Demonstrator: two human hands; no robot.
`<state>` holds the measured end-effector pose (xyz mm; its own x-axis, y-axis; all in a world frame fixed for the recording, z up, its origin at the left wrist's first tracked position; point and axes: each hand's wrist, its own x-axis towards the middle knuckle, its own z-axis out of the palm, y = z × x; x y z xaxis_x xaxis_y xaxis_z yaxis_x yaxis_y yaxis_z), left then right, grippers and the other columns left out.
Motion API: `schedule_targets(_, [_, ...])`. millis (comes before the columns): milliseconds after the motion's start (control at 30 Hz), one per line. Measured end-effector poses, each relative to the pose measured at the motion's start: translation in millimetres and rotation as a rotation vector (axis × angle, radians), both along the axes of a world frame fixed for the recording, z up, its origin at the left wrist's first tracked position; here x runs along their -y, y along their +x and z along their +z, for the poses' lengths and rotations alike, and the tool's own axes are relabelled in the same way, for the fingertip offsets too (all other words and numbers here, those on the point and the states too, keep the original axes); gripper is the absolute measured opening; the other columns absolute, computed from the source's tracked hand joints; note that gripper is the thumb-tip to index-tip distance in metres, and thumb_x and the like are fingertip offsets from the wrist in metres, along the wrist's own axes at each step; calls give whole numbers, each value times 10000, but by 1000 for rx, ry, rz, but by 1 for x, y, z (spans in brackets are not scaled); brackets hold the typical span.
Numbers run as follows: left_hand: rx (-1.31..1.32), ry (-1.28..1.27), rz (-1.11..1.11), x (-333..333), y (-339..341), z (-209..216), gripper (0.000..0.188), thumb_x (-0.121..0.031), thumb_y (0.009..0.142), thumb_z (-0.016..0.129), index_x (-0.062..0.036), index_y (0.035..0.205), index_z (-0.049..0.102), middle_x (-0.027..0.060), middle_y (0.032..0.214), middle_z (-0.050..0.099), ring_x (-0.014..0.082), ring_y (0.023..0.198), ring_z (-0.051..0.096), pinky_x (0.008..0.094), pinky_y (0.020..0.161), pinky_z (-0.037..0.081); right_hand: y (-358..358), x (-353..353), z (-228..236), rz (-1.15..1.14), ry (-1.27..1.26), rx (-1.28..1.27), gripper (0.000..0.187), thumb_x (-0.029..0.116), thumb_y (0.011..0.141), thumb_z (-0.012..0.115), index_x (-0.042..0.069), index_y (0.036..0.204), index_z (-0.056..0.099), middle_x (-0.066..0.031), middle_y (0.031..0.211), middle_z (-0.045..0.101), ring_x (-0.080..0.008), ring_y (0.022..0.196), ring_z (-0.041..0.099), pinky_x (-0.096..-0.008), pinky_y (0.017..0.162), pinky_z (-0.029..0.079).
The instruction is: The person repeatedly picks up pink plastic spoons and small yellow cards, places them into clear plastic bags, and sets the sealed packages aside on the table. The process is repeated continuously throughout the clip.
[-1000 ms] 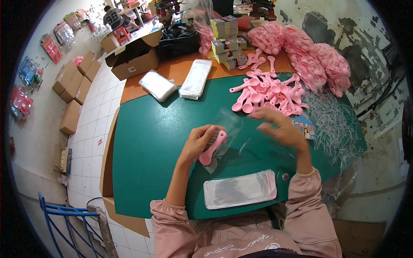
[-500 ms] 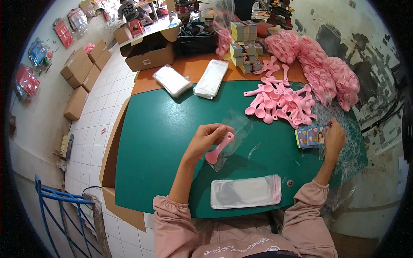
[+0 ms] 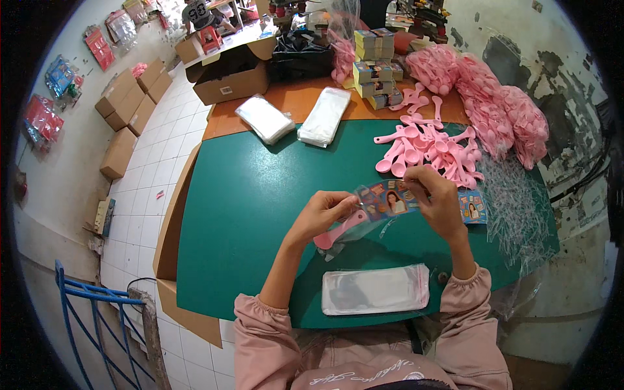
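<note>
My left hand pinches a clear plastic bag by its edge, over the middle of the green table. A pink measuring spoon shows at that bag, slanting below my fingers; whether they also grip its handle I cannot tell. My right hand is closed on the right end of a colourful printed card, whose left end meets the bag near my left fingertips. Behind my right hand lies a small stack of similar cards. Just beyond is a pile of pink measuring spoons.
Flat clear bags lie at the near edge. Two more bag stacks sit farther back. Banded card bundles and bulging bags of pink spoons stand at the back right. Shredded clear plastic covers the right edge; an open carton is far left.
My right hand has moved left from the card stack, carrying one card to the bag. My left hand stays near its place with the bag, and the spoon now tilts flatter.
</note>
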<state>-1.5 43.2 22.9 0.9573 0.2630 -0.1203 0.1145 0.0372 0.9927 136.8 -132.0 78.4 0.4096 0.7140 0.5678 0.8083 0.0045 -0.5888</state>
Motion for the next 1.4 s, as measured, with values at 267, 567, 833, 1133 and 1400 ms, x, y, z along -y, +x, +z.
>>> schedule_targets(267, [24,182,-178,2,2,-6,276,-217,868,541,14,1001,615,14,700,598,46,633,496,211,553,414,-16,-9,-14,184,-144,-164,124,72,784,597,13,884,556,-108,769,578,-201,643,576,-286,573,447])
schedule_targets(567, [-57,496,-143,19,3,1,606,-168,845,562,-122,1364,253,138,801,660,140,703,618,297,641,476,7,1,-42,486,-602,-465,199,179,824,555,-14,851,596,-105,743,574,-182,619,539,-292,578,430])
schedule_targets(833, [-103,578,-160,29,3,11,610,-168,820,595,-128,1341,281,167,751,648,193,672,636,331,627,482,-2,-5,-63,453,-426,-368,213,150,794,578,-1,941,607,-79,760,615,-168,607,536,-275,581,430])
schedule_targets(1133, [-42,208,-236,-39,-32,7,503,-126,766,656,-59,1202,413,95,908,620,140,827,599,269,727,505,11,-5,-65,238,-324,-926,176,115,716,684,-14,825,635,-29,707,608,-60,589,522,-199,529,403])
schedule_targets(1400, [-104,150,-215,-36,-28,3,452,-127,788,623,-66,1193,431,95,910,610,124,807,592,242,659,512,4,-2,-56,189,-341,-958,145,129,720,682,6,736,608,-17,632,579,-52,542,492,-207,478,369])
